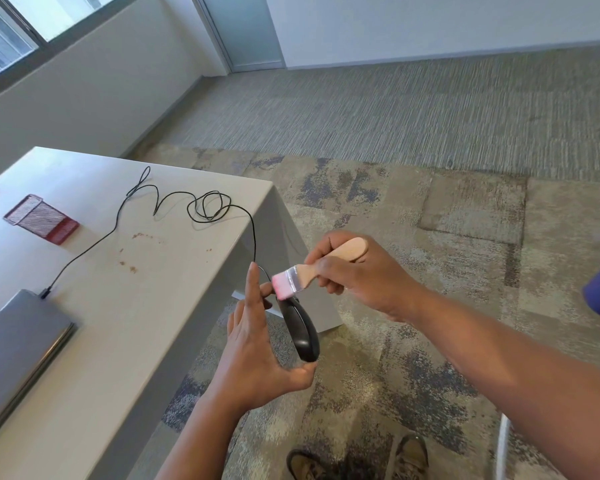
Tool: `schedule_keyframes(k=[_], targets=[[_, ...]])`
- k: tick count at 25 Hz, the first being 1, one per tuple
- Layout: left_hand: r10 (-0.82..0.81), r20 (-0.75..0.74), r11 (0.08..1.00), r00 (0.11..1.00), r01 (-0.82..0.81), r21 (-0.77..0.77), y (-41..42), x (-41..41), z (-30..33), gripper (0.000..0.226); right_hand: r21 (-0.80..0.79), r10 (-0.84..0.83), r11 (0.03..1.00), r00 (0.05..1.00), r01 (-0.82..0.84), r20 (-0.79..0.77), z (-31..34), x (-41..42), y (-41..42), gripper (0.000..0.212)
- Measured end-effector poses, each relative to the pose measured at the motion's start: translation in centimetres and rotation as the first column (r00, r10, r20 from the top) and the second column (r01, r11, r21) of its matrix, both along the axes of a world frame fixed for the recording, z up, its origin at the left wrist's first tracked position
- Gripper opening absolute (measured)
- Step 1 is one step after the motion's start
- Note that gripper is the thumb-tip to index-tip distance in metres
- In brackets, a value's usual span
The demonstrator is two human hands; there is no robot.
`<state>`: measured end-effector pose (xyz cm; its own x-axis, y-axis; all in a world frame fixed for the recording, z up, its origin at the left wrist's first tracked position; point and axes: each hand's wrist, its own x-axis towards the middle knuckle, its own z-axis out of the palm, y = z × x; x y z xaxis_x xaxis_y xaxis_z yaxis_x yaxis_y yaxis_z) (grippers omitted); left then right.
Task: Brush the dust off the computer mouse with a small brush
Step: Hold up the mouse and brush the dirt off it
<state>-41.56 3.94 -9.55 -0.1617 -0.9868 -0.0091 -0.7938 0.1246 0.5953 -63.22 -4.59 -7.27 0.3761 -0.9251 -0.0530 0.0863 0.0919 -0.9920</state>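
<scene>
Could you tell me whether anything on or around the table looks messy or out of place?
Yes: small brown crumbs lie scattered on the table, and the mouse cable sprawls in loose tangled loops near the far corner. The red mesh tray and closed laptop look undisturbed.

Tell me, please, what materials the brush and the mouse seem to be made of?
Brush: pale unfinished wood handle by its grain colour, shiny metal band, pink bristles, probably synthetic. Mouse: black plastic, it seems, smooth with a soft sheen along its edge.
</scene>
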Motion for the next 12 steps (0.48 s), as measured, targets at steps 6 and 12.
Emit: schedule_keyframes(k=[6, 12], targets=[[0.011, 0.012, 0.999, 1.000, -0.011, -0.032, -0.3, 0.1, -0.1, 0.155, 0.068, 0.096, 0.993, 0.994, -0.092, -0.056, -0.3, -0.5, 0.2, 0.012], [0.054, -0.007, 0.997, 0.999, -0.054, -0.062, -0.9, 0.8, -0.1, 0.156, 0.005, 0.182, 0.983, 0.982, -0.182, -0.041, -0.2, -2.1, 0.0, 0.010]])
